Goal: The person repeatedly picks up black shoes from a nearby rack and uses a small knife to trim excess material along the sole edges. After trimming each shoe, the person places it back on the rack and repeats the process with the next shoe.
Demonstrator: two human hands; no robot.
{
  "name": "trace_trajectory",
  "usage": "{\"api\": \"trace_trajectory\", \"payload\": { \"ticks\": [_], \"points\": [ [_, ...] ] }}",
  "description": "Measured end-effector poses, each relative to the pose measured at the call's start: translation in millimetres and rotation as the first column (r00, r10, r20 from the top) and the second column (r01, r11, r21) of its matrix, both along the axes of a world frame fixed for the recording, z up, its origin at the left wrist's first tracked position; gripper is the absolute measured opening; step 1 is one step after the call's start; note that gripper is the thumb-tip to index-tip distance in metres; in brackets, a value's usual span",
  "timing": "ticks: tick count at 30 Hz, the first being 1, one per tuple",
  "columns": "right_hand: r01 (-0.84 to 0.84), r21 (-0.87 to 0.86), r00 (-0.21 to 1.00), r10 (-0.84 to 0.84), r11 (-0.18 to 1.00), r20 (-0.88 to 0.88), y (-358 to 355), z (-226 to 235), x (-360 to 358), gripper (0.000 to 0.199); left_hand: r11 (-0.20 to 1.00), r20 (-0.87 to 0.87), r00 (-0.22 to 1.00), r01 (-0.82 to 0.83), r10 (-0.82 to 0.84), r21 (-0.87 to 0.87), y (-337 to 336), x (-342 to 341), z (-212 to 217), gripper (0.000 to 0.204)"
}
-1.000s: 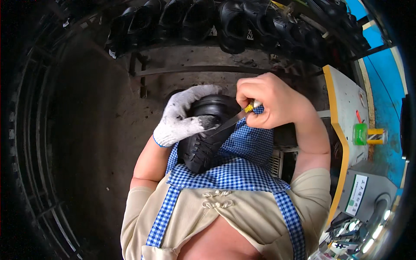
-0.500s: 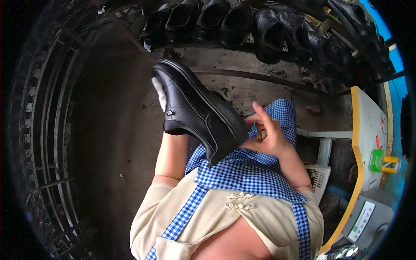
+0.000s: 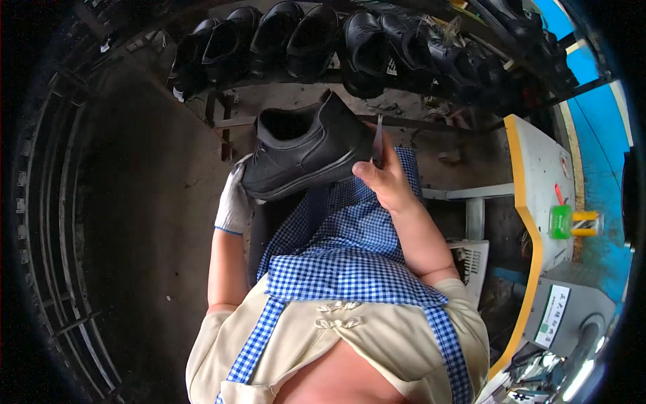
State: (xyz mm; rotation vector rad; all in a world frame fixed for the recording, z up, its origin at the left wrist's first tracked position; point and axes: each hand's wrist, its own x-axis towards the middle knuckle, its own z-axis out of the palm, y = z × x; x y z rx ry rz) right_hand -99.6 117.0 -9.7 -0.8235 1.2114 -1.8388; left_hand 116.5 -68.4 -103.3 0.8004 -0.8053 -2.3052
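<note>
A black leather shoe (image 3: 306, 145) is held level over my lap, its opening facing up, its toe to the left and its heel to the right. My left hand (image 3: 235, 198), in a white knit glove, is closed round the toe end from below and the side. At the heel, my bare right hand (image 3: 387, 172) is closed with the thumb by the sole edge. From its fingers a thin, pale, blade-like tool (image 3: 379, 138) points upward beside the heel; its handle is hidden. A blue-and-white checked apron (image 3: 343, 269) covers my lap.
Several black shoes (image 3: 313, 40) stand in a row on a rack ahead. On the right is a white table (image 3: 538, 161) with a yellow edge, a green jar (image 3: 560, 222) and a grey machine (image 3: 572, 310). Metal racks (image 3: 50, 236) line the left side.
The shoe has turned from sole to the right to opening upward. My gloved left hand now shows at the toe. My right hand has come up against the heel.
</note>
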Motion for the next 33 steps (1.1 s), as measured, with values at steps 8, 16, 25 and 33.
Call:
{"api": "trace_trajectory", "payload": {
  "ticks": [8,16,25,33],
  "points": [
    [-0.119,0.271,0.993,0.117,0.955,0.024,-3,29,-11,0.073,0.97,0.104,0.992,-0.044,0.071,-0.24,10,16,26,0.055],
    [0.092,-0.534,0.975,-0.185,0.841,-0.123,25,152,-29,0.067,0.961,-0.3,0.952,-0.02,-0.066,-0.275,4,5,47,0.063],
    [0.074,-0.819,0.442,-0.755,0.569,-0.484,-143,335,-7,0.059,0.988,-0.236,0.971,-0.012,-0.025,-0.154,16,23,21,0.043],
    [0.624,-0.671,-0.244,-0.716,0.401,-0.655,-233,377,-42,0.071,0.992,-0.184,0.983,0.001,-0.024,-0.124,19,30,6,0.038]
  ]
}}
